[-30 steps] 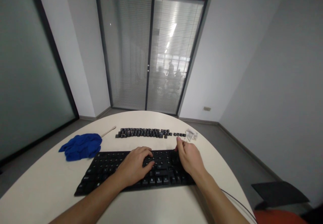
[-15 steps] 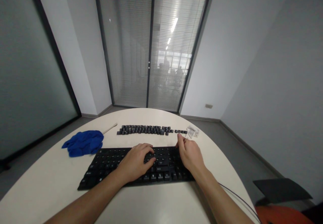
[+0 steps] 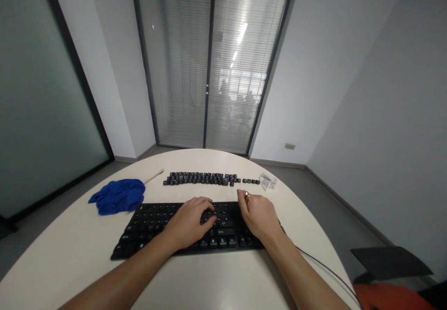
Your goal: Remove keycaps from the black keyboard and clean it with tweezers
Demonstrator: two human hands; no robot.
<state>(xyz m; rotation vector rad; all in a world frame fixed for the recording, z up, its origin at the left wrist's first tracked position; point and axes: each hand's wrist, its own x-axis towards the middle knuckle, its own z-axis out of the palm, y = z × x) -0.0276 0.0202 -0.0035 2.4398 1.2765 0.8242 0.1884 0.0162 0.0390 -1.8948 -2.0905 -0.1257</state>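
Note:
A black keyboard [image 3: 150,219] lies across the table in front of me, with several keycaps off its upper rows, where small key posts show. My left hand [image 3: 190,219] rests on its middle, holding nothing, thumb and fingers apart. Over the keyboard's right part is my right hand [image 3: 256,212], closed with thumb and fingers pressed together. A small shiny bit glints at those fingers, too small to name. Beyond the keyboard, loose black keycaps [image 3: 199,178] stand in rows, with a few more keycaps [image 3: 250,181] set apart at the right.
On the left of the round white table [image 3: 216,282] lies a crumpled blue cloth [image 3: 118,196], a cotton swab [image 3: 153,176] beside it. Small clear plastic pieces [image 3: 268,181] sit at the right. A black cable [image 3: 324,267] runs off the right edge toward a chair [image 3: 391,261].
My right hand has shifted a little left and turned, its fingers now more curled. My left hand stays in the same place on the keyboard.

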